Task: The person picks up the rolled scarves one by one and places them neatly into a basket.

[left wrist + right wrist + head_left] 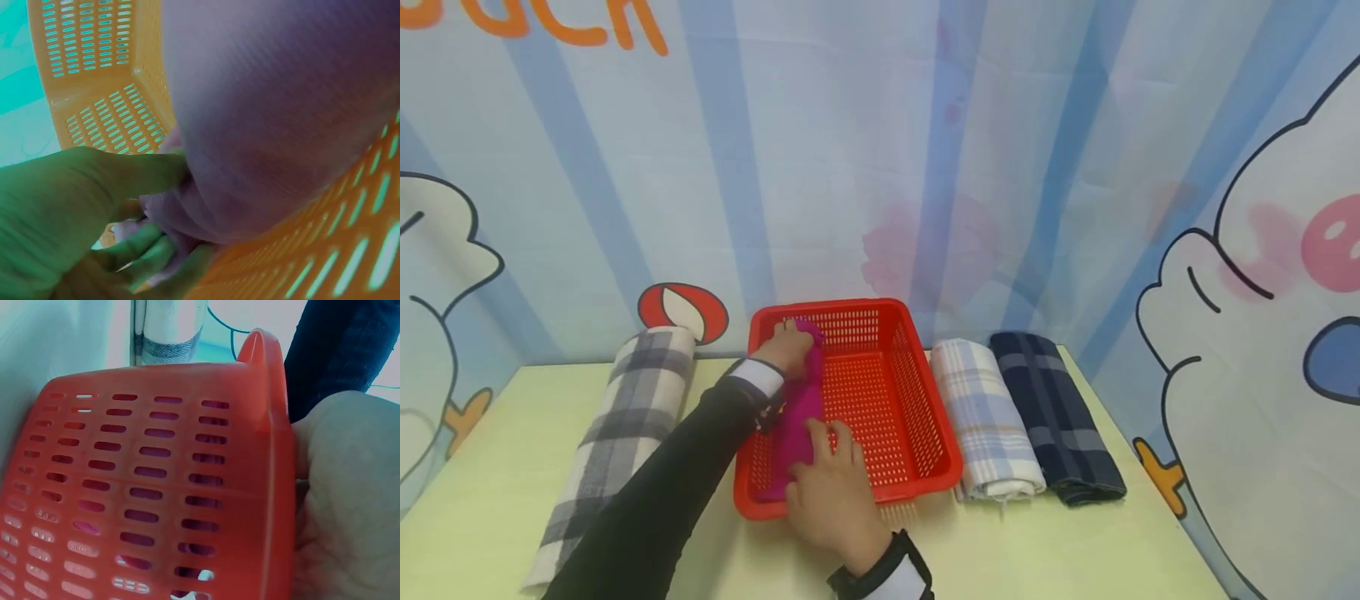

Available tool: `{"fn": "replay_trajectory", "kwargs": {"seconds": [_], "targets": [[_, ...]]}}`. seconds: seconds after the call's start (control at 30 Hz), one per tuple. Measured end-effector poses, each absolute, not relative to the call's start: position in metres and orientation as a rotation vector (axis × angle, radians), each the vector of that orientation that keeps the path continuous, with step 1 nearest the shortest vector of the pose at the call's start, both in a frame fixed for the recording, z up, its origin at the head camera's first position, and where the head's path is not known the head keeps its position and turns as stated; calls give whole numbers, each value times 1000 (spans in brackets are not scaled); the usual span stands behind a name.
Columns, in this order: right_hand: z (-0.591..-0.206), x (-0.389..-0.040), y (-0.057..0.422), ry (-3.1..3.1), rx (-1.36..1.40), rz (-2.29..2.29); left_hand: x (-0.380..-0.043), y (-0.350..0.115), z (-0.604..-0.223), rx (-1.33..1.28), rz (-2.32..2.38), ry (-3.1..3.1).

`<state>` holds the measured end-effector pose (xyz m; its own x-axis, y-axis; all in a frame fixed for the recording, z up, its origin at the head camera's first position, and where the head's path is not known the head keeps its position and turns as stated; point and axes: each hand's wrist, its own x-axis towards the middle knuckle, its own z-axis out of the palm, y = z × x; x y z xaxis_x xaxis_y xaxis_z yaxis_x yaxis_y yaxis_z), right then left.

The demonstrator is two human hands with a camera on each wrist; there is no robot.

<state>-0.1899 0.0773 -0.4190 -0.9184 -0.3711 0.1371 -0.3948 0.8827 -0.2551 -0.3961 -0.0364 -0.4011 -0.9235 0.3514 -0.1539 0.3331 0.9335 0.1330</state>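
A rolled purple cloth (798, 425) lies lengthwise along the left side of a red plastic basket (917, 367). My left hand (786, 348) grips the roll's far end; in the left wrist view the thumb and fingers of that hand (94, 206) close around the bunched end of the cloth (262, 125). Over the basket's near rim reaches my right hand (835, 492), its thumb and index finger on either side of the roll's near end. In the right wrist view the basket wall (125, 462) hides those fingertips, and purple shows through its slots.
A grey-and-white checked cloth roll (617, 442) lies left of the basket on the pale yellow table (490, 467). To the right are a light plaid roll (988, 421) and a dark navy plaid roll (1056, 417). A printed curtain (850, 167) hangs behind the table.
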Motion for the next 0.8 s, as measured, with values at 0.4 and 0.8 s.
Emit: {"fn": "replay_trajectory", "kwargs": {"seconds": [0.4,0.8], "targets": [[-421,-191,77,-3032,626,354,-392,-37,-396,567,136,2907],[-423,-192,78,-3043,591,477,-385,-33,-392,576,203,2861]]}}
